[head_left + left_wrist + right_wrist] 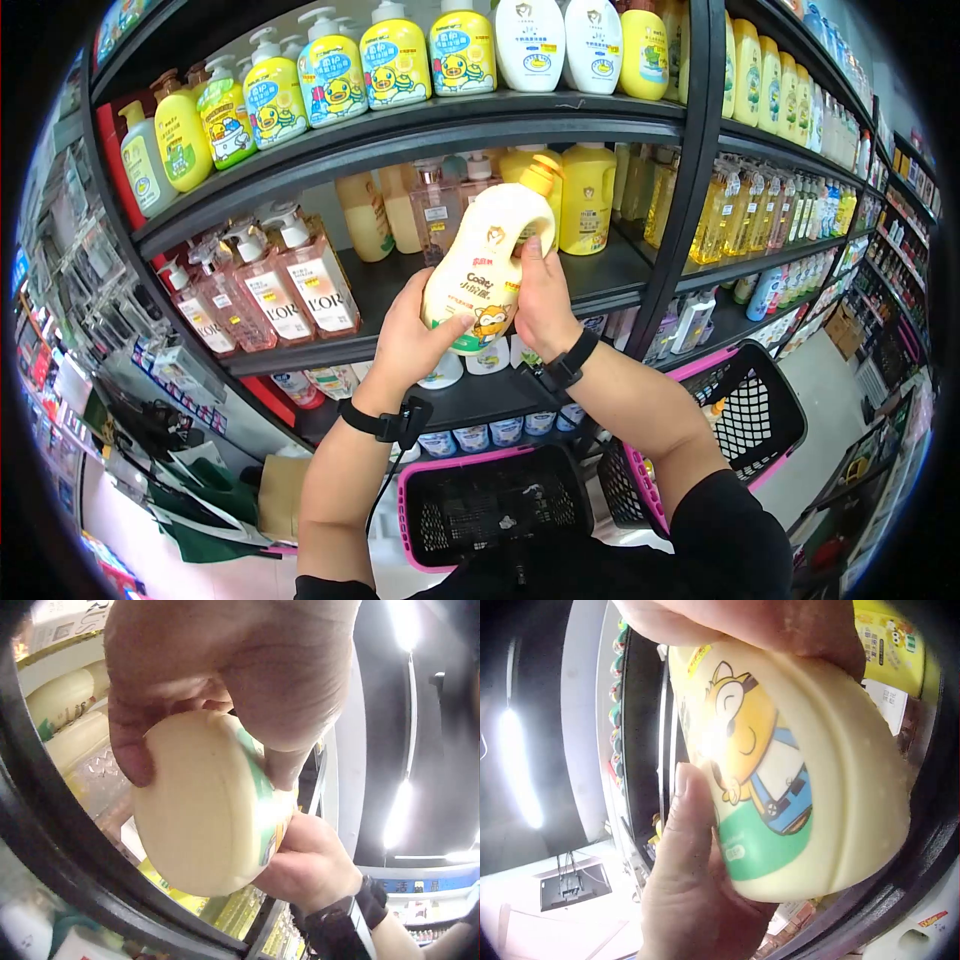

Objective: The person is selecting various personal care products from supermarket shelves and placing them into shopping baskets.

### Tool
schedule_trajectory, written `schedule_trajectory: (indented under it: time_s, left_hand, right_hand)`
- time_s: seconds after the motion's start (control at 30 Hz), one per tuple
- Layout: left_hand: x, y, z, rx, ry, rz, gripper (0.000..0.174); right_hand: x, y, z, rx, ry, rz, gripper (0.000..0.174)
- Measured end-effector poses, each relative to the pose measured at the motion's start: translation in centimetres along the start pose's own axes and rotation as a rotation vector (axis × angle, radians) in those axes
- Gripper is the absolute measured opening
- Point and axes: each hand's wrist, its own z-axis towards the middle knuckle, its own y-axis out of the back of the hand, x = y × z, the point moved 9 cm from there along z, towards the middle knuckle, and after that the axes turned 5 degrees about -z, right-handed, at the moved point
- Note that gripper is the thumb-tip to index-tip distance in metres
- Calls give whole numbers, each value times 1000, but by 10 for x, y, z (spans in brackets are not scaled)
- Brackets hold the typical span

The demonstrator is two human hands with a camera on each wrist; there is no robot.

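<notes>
A cream bottle (470, 262) with a yellow top and a cartoon fox label is held up before the middle shelf, tilted to the right. My left hand (415, 335) grips its lower left side, the thumb lying across the front. My right hand (545, 300) holds the right side by the handle opening, thumb near the opening. From the left wrist, the bottle's smooth base (196, 806) shows between thumb and fingers. In the right wrist view the fox picture (754, 742) faces the camera, with the left hand (682, 877) below it.
Yellow duck-label pump bottles (395, 65) line the upper shelf. Pink pump bottles (318, 275) stand left on the middle shelf, and a yellow bottle (588, 200) behind the held one. A black basket with pink rim (408, 520) sits below; another basket (790, 400) stands right.
</notes>
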Motion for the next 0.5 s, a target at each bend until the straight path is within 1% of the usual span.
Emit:
schedule_trajectory:
  time_s: [0.03, 0.07, 0.13, 0.23, 0.33, 0.37, 0.47, 0.5]
  left_hand:
    - [-1, 2, 3, -6, 43, 57, 68]
    - [2, 3, 6, -9, 62, 29, 69]
    - [15, 2, 12, -16, 99, -25, 70]
    - [31, -3, 20, 14, 86, -207, 71]
    - [48, -8, 29, -5, 73, -307, 71]
    - [58, -9, 33, -15, 46, -271, 70]
    - [67, -12, 40, -23, 65, -145, 70]
    - [65, -12, 39, -39, 100, -59, 70]
  right_hand:
    - [-4, 1, 5, -32, -30, 16, 35]
    - [-8, 3, 10, -63, -59, 32, 36]
    - [-15, 5, 23, -59, -119, 11, 35]
    - [-11, -4, 38, -34, -185, -97, 35]
    - [-22, -3, 67, 55, -114, -168, 36]
    - [-23, -1, 71, 58, -73, -241, 38]
    - [-22, 4, 83, 77, 98, -640, 41]
    - [-18, 4, 84, 63, 157, -776, 43]
